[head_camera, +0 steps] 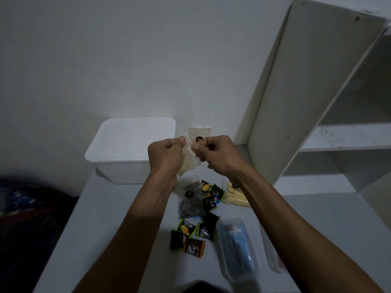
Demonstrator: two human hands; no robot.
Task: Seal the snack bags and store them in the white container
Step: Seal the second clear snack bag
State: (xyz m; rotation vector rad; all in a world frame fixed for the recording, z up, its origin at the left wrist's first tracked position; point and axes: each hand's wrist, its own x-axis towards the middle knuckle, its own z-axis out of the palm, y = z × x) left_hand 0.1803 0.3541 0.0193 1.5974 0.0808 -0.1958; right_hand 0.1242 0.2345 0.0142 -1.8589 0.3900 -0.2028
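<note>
Nearest my camera, a dark rounded shape (201,287) sits at the bottom edge — too dim for me to identify. Just beyond it on the table (101,218) lies a clear plastic tray holding a blue packet (236,244), its long axis running away from me. Left of that I note a scatter of small wrapped snacks (193,235), green, black and brown, and farther off a clear bag of dark pieces (190,205). A second clear bag of pale sticks (234,197) lies partly hidden under my right forearm. A tall white shelf unit (306,102) stands to the right.

Both hands are raised above the table, close together. My left hand (166,154) and right hand (220,154) each pinch the top edge of a clear snack bag (189,159) between thumb and curled fingers — one at either end of its mouth. The bag hangs mouth up, its long axis roughly vertical, with pale contents at the bottom; my left hand covers part of it.

The white container (127,149) sits on the table's far left, just beside the held bag in my view, open side up. A small clear tub (200,132) stands behind the hands, partly blocked by them.
</note>
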